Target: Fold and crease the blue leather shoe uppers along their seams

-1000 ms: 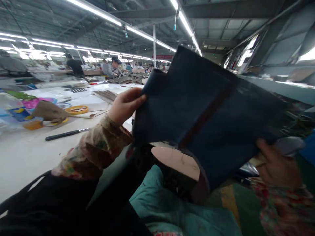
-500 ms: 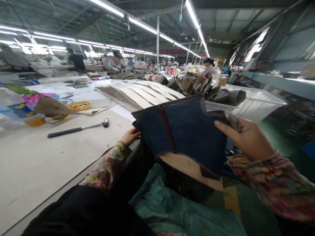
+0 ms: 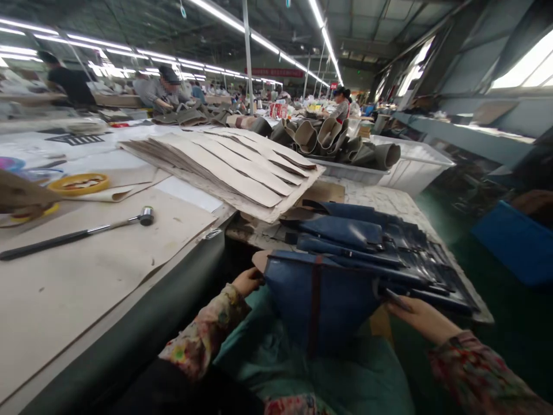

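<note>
A dark blue leather piece (image 3: pixel 345 294) with a brown strip down it and a tan inner side hangs over my lap, tilted toward me. My left hand (image 3: pixel 248 281) is closed on its left edge, fingertips partly hidden behind it. At the right edge, my right hand (image 3: pixel 417 316) is closed around a small flat grey object (image 3: pixel 397 300) whose kind I cannot make out. This object reaches to the edge of the piece. Just beyond lie several overlapping blue leather pieces (image 3: pixel 345 229) on a board.
A hammer (image 3: pixel 147 216) and a yellow ring-shaped container (image 3: pixel 80 183) are on the left table (image 3: pixel 78 294). Pale cut strips (image 3: pixel 242 181) are stacked ahead. Behind them, a white bin (image 3: pixel 415 167) holds rolled grey pieces (image 3: pixel 306 137). A blue crate (image 3: pixel 514 242) stands right. Co-workers are farther back.
The blue leather piece has come down toward my lap and turned, with both hands lower. My view has swung right and down, showing the row of blue pieces.
</note>
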Demonstrator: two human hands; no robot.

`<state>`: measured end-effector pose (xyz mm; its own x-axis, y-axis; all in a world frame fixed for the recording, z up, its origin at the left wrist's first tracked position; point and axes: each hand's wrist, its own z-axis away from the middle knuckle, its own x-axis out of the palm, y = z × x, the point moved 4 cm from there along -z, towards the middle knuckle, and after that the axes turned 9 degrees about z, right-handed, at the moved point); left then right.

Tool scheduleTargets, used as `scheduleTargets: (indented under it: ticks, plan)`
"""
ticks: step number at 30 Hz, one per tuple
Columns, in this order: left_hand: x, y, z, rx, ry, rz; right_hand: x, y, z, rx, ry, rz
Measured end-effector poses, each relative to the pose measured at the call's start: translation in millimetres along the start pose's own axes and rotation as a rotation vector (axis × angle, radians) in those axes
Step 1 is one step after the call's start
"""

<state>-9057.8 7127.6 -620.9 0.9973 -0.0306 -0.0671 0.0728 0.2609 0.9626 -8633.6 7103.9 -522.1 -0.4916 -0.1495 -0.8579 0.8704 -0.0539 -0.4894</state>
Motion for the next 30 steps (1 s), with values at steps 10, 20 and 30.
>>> scheduleTargets:
  ticks: [10, 20, 30]
  plan:
    - [80.8, 113.8, 46.6, 0.846, -0.040, -0.598, 11.7, -33.3, 25.3, -0.174, 0.380, 0.005]
    - [135.9, 113.0, 16.6, 0.657, -0.312, -0.795, 53.6, -2.1, -2.8, 0.040, 0.217, -0.266]
    - [20.4, 80.0, -50.3, 0.137, -0.058, -0.812, 92.6, -14.4, -16.7, 0.081, 0.157, -0.701]
